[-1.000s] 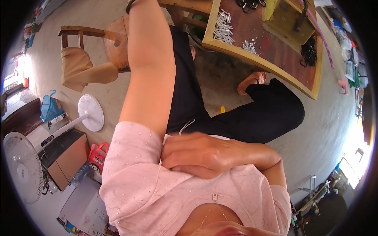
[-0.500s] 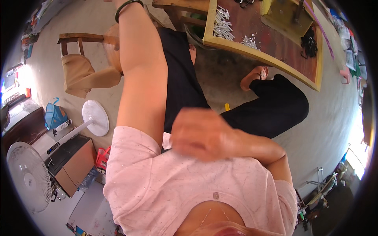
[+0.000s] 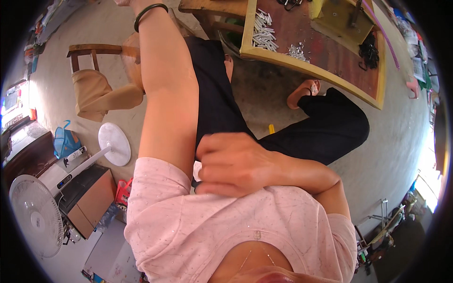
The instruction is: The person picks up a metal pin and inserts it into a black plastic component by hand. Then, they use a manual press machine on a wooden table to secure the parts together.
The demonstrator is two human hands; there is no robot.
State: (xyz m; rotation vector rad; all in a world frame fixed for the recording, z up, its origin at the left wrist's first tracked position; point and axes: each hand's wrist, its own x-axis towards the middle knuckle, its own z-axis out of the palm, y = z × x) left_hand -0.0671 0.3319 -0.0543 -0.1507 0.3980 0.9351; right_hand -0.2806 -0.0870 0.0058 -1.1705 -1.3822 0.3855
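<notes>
In front of my waist, my right hand (image 3: 233, 162) is held across my body, its back toward the view. Its fingers are bent and smeared by motion, and their tips are hidden. Close by them shows a small white patch (image 3: 197, 170), perhaps the hem of my pink shirt (image 3: 174, 212). My left arm stretches up to the top edge with a dark green bangle (image 3: 150, 13) at the wrist. Only a sliver of my left hand (image 3: 123, 2) stays in view; its fingers are cut off.
A wood-rimmed table (image 3: 325, 78) holds several small white-silver tubes (image 3: 264, 33), a heap of tiny pieces (image 3: 298, 52) and black cords (image 3: 369, 54). At the left stand a wooden chair (image 3: 94, 47) with tan cloth (image 3: 92, 94), a white fan (image 3: 35, 217) and a cabinet (image 3: 89, 203).
My right hand has shifted slightly to the left, and its fingers look a little more spread. My left hand has slid a bit left, further out of view.
</notes>
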